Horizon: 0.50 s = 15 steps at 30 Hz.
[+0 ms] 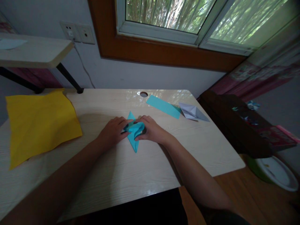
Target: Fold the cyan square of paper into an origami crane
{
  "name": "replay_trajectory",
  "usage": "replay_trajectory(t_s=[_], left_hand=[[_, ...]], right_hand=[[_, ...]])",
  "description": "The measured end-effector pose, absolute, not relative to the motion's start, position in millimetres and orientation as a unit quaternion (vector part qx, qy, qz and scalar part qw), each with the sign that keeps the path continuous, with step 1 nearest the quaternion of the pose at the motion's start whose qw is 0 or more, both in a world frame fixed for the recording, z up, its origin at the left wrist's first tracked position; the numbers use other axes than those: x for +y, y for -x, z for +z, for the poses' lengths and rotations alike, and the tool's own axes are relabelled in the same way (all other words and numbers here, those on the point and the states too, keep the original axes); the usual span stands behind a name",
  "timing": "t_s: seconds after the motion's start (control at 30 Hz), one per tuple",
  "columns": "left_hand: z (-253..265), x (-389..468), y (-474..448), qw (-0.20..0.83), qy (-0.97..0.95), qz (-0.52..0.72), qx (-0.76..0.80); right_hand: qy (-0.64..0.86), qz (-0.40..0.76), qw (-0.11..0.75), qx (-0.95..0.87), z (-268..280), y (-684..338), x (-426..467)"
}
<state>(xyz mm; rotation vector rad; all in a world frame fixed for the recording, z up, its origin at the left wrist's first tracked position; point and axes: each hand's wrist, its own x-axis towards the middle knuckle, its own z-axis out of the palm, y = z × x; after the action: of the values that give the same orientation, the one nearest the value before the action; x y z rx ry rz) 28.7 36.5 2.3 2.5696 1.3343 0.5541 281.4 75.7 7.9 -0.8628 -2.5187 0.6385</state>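
A folded piece of turquoise paper [134,131] is between my two hands over the middle of the desk, one point facing the wall and another facing me. From its left side, my left hand [114,128] grips it with thumb and fingers. My right hand [150,129] is closed on the opposite side, where the paper bulges in a rounded curve. Parts of the folds are hidden by my fingers. Beyond my right hand lies a flat turquoise paper strip [163,106], and close to its right end rests a folded white paper boat shape [192,112].
A large yellow sheet [44,125] covers the desk's left part. Behind it stands a raised shelf [35,51] on black legs. A cable hole [143,94] is near the desk's back edge. A dark wooden cabinet [234,125] and a round basin [276,172] are at the right.
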Motion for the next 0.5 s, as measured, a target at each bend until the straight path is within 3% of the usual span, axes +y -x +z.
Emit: replay_trajectory(t_s=[0.5], left_hand=[[-1.3, 42.2, -27.1, 0.156, -0.840, 0.240, 0.460]], right_hand=[[0.303, 0.336, 0.258, -0.854, 11.6, -286.5, 83.6]])
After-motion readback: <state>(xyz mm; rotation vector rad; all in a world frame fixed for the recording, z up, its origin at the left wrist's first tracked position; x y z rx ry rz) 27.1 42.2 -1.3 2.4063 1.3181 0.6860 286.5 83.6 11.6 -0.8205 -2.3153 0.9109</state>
